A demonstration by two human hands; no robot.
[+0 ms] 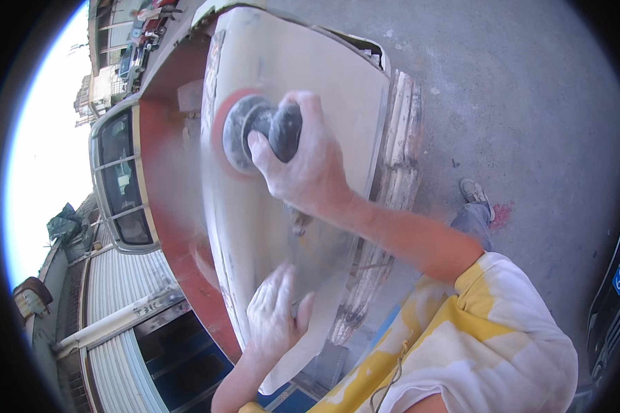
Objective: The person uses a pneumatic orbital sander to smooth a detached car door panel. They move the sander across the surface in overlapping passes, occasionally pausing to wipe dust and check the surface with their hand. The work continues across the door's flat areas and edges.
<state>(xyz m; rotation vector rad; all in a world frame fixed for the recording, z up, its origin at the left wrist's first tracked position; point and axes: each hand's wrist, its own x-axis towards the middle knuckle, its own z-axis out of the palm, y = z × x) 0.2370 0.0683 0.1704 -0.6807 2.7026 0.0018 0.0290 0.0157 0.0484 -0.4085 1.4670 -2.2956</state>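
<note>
- Sander [262,131]: grey-black body, orange-red disc edge, at 12 o'clock.
- Panel [282,234]: dusty cream-white, streaked with grey.
- Vehicle body [169,206] at 9 o'clock: dull red.
- Shirt [489,344] at 5 o'clock: white with yellow patches.
- Both hands [303,165] [272,313]: coated in pale dust.
- Ground [530,89]: plain grey, with one red stain [501,215].

Off my left stands a building with a corrugated roll-up shutter [120,286] and a tall window [120,182]. Grey concrete ground [530,89] spreads right, my sneaker [474,193] on it beside a red stain [501,213]. A dark car [616,296] edges in.
</note>
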